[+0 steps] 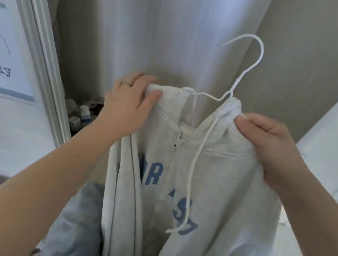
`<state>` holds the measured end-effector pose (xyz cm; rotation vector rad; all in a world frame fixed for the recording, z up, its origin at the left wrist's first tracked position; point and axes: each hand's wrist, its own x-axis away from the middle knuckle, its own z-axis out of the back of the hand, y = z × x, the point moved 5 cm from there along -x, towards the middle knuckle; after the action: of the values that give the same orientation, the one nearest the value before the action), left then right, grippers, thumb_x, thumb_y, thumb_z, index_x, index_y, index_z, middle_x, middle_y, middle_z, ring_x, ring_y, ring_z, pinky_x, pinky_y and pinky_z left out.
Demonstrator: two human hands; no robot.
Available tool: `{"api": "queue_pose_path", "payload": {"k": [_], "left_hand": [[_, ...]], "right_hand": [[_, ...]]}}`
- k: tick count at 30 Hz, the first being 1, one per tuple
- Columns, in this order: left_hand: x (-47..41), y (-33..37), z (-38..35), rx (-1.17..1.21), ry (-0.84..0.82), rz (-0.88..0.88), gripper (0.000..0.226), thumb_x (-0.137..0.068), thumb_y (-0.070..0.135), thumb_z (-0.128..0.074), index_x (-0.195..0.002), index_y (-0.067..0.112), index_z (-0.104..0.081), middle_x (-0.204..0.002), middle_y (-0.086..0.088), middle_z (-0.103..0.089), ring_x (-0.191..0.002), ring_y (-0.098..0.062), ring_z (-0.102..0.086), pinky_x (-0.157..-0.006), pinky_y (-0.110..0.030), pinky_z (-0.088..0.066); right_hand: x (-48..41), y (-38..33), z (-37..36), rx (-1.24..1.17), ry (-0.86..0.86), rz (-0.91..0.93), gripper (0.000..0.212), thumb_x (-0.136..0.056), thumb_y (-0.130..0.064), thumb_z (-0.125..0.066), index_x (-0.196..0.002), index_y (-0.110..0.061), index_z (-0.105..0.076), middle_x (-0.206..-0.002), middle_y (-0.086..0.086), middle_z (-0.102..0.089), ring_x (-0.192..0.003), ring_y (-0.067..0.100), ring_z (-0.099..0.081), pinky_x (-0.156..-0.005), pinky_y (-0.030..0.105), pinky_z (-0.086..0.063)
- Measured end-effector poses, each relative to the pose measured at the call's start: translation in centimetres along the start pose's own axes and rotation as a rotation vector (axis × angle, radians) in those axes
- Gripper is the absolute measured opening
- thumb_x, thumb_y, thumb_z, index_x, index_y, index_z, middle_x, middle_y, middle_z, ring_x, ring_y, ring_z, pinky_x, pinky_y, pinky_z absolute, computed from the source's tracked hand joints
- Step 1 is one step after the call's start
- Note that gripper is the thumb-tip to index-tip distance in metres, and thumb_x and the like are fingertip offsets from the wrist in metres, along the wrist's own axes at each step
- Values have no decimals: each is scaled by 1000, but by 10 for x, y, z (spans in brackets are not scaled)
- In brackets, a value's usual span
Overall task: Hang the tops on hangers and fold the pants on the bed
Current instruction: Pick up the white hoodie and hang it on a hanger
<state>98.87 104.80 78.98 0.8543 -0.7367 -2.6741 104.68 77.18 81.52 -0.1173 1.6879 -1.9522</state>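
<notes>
The left hand (129, 99) gripped one shoulder of the pale grey hoodie (211, 176), thumb in front and fingers over the top; the right hand (269, 145) pinched the other shoulder; the hands were apart, with the garment held up between them. A white hanger (250, 59) sat in the neck, its arms hidden by cloth, its hook rising above; a white drawstring (196, 163) dangled down the front. Behind hung a pale curtain (165, 30); at left stood a framed print (3, 41) with small bottles (84, 114) low beside it; a bluish-grey cloth (78, 223) lay beneath the hoodie.
</notes>
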Motion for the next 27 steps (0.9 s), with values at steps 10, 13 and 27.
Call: {"api": "queue_pose_path", "payload": {"k": [10,13,27], "left_hand": [[-149,44,65,264,56,-186,63,-98,58,-42,-155,38,-25,-162,16,-22,-145,-1,-22,-114,-23,-17],[-169,59,81,315,40,-238,65,-95,61,-45,-154,41,-26,-150,26,-27,-131,7,-27,-107,-19,-21],[-274,116,134,32,104,-235,88,-74,74,-66,-146,42,-28,-140,17,-45,-124,-10,-50,-101,-35,-48]], "right_hand": [[-153,-94,-34,-437,59,107,16,-94,-8,-60,-88,-9,-75,-88,11,-74,-83,22,-70,-82,30,-56],[-200,-127,-46,-462,37,172,19,-93,-2,-57,-86,-8,-74,-87,12,-73,-83,24,-70,-84,34,-55],[-382,-281,-74,-488,65,326,14,-95,-6,-57,-92,-13,-69,-94,10,-71,-80,21,-68,-70,26,-53]]}}
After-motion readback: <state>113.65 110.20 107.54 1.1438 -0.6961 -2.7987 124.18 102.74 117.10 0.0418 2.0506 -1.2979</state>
